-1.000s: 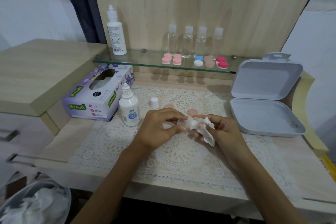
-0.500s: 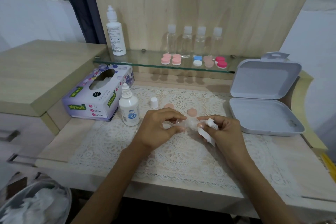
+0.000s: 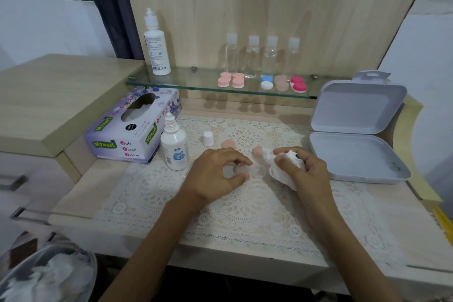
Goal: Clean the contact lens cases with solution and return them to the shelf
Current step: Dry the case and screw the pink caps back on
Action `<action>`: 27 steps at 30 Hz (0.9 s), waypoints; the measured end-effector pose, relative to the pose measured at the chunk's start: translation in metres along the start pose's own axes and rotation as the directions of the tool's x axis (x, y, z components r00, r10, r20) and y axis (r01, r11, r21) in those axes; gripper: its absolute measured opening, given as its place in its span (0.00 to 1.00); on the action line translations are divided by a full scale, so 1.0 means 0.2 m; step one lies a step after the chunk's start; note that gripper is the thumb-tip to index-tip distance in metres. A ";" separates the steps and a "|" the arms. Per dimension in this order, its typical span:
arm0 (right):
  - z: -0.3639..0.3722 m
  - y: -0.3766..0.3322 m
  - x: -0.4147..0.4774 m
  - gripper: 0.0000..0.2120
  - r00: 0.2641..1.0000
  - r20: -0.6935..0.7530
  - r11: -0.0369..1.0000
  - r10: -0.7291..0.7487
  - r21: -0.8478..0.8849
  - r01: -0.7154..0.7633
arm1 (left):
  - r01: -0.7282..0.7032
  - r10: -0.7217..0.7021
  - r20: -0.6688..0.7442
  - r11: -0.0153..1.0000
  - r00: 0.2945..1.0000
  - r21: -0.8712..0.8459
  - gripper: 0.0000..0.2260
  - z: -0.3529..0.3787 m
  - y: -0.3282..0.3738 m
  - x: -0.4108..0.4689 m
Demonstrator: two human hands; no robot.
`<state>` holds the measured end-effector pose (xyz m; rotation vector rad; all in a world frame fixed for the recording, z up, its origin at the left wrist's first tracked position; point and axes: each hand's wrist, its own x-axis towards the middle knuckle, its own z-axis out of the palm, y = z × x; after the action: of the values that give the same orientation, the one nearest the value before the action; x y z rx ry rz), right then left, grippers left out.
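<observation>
The left hand (image 3: 215,174) pinches a clear, glossy lens case (image 3: 236,169) between curled thumb and fingertips. Its grip is clamped on the rounded plastic, low over the lace mat (image 3: 245,208) that covers the pale wood-grain counter (image 3: 81,193). The right hand (image 3: 306,171) has its grip closed round a crumpled white tissue (image 3: 282,169), just beside the case. One round peach lid (image 3: 228,143) and a second (image 3: 257,151) lie on the lace behind. A squat white solution bottle (image 3: 174,152) stands near them, its small cap (image 3: 207,138) off.

Home vanity: doily (image 3: 245,203), tissue box (image 3: 130,130)
</observation>
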<state>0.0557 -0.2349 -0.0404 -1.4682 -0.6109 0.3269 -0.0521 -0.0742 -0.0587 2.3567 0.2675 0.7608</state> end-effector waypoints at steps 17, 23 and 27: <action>0.00 -0.04 0.00 0.11 0.991 0.089 0.991 -0.100 -0.081 0.107 | 0.029 -0.030 0.136 1.000 0.990 0.013 0.15 -0.14 0.00 -0.08; 0.14 -0.12 -0.04 0.12 0.971 0.180 0.981 -0.159 -0.086 0.176 | 0.026 -0.030 0.102 0.999 0.994 0.044 0.12 -0.33 -0.02 -0.24; 0.35 -0.15 -0.13 0.12 0.946 0.278 0.983 -0.169 -0.026 0.183 | 0.034 -0.037 0.013 0.984 0.999 0.175 0.12 -0.50 -0.06 -0.40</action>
<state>-0.0097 -0.1951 -0.0163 -1.4163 -0.9751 0.3807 -0.1748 -0.0425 -0.0388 2.5145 0.3820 0.7266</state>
